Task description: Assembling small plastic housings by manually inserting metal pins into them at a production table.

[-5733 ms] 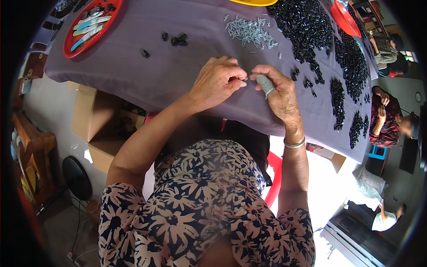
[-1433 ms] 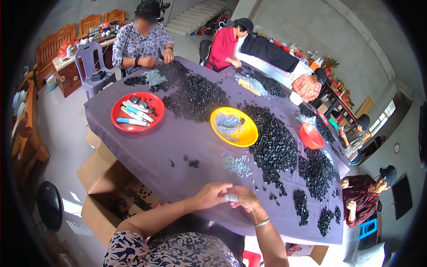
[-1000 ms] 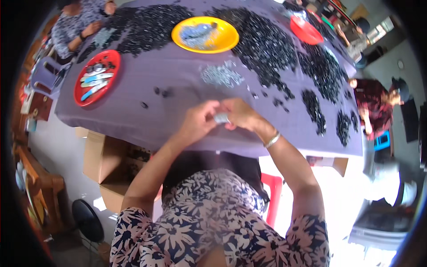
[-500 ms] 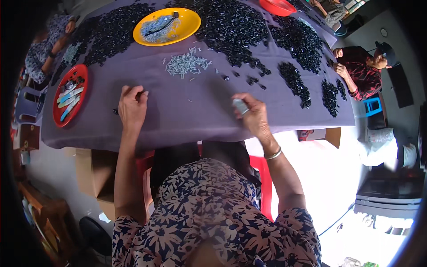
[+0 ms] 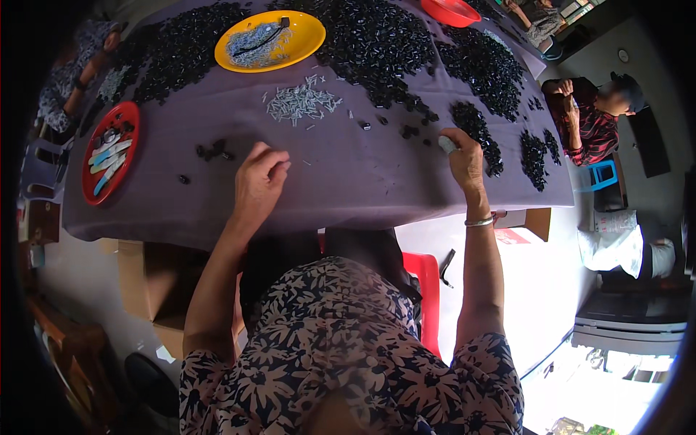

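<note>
My left hand [image 5: 259,181] hovers over the near part of the purple cloth, fingers curled in and thumb close to them. Anything inside it is hidden. To its left lie several small black pieces [image 5: 215,151] and a single one [image 5: 184,179]. My right hand [image 5: 466,161] is closed beside a strip of black pieces [image 5: 482,134], with a grey-white covering [image 5: 447,144] at its thumb or finger end. Whether it pinches a piece does not show. Beyond my hands lies a pile of small pale rods [image 5: 303,101].
Large heaps of black pieces [image 5: 373,51] cover the far table. A yellow plate [image 5: 308,47] holds pale rods and a dark strip. A red plate [image 5: 133,123] with tools lies left, a red bowl [image 5: 451,12] far right. Co-workers sit around; one [image 5: 591,119] is at right.
Both my hands have moved right, the right one reaching the strip of black pieces. Several black pieces now show where my left hand was.
</note>
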Motion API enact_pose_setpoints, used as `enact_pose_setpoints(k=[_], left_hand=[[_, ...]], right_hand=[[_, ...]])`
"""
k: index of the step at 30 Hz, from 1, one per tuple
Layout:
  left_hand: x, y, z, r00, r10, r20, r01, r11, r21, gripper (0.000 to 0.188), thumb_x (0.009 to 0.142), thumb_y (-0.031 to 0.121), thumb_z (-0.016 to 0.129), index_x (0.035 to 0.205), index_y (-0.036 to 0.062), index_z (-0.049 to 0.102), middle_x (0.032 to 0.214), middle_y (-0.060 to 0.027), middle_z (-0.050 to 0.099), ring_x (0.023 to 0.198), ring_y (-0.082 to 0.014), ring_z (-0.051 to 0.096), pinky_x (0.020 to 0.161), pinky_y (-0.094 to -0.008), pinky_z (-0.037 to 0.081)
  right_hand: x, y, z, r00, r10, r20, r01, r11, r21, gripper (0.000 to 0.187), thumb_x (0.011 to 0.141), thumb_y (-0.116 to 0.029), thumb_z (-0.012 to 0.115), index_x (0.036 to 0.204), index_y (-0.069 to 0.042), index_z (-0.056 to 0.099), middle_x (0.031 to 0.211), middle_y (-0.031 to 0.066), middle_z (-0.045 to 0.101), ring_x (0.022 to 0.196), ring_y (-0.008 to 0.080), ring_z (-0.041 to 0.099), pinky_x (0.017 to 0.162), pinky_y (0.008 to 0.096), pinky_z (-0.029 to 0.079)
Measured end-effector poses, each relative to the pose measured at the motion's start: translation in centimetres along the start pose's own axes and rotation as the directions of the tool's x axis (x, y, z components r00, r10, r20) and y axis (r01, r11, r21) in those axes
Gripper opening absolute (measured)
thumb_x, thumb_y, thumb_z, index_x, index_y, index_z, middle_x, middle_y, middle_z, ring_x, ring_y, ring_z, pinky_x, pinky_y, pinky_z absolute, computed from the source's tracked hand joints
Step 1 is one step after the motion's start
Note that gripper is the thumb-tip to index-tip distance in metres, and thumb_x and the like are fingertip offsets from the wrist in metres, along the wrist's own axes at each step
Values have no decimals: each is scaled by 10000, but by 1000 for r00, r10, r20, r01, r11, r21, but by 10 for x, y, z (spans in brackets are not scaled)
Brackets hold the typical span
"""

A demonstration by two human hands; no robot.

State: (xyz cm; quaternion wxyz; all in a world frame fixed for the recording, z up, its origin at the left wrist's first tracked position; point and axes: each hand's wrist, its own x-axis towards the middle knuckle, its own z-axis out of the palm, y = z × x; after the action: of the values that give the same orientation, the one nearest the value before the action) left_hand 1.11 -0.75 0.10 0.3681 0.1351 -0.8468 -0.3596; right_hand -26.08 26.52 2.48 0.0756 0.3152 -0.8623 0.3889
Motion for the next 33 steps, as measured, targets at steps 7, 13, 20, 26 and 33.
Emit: enact_pose_setpoints(k=[7, 13, 20, 26, 33], left_hand=[[-1, -2, 3, 999, 31, 42, -35, 995, 88, 92, 813, 6, 685, 897, 16, 648, 813, -70, 571, 634, -195, 570, 568, -311, 459], [-2, -9, 0, 999, -40, 31, 40, 999, 7, 98, 815, -18, 671, 905, 13, 650, 808, -69, 573, 658, -184, 569, 604, -296, 454], [0, -7, 0, 996, -60, 62, 63, 997, -45, 104, 807, -26, 681, 901, 5, 649, 781, -59, 546, 641, -156, 536, 590, -289, 433], [0, -8, -2, 995, -70, 76, 75, 995, -70, 96, 810, -20, 690, 894, 6, 653, 792, -42, 541, 644, -132, 534, 588, -272, 432], [0, -4, -4, 989, -118, 86, 123, 991, -56, 80, 793, 30, 660, 872, 24, 655, 798, -79, 577, 700, -238, 592, 632, -342, 466]], right_hand=[[-5, -46, 49, 994, -106, -9, 106, 993, 57, 149, 792, -61, 763, 927, -49, 701, 829, 77, 699, 711, 158, 673, 648, 281, 528], [-42, -129, 104, 886, -455, 91, 433, 882, 184, 241, 750, -127, 794, 940, -60, 662, 886, 127, 631, 776, 329, 641, 679, 404, 538], [-41, -149, 136, 868, -455, 201, 454, 889, 50, 200, 743, -116, 768, 861, -49, 621, 853, 125, 631, 781, 362, 631, 677, 451, 508], [-28, -131, 125, 876, -447, 182, 457, 890, -12, 155, 759, -90, 739, 857, -60, 622, 838, 131, 632, 758, 379, 640, 650, 451, 512], [34, -90, 74, 959, -59, 276, 59, 998, 9, 191, 796, -111, 715, 987, -105, 708, 869, 112, 719, 748, 190, 692, 683, 330, 529]])
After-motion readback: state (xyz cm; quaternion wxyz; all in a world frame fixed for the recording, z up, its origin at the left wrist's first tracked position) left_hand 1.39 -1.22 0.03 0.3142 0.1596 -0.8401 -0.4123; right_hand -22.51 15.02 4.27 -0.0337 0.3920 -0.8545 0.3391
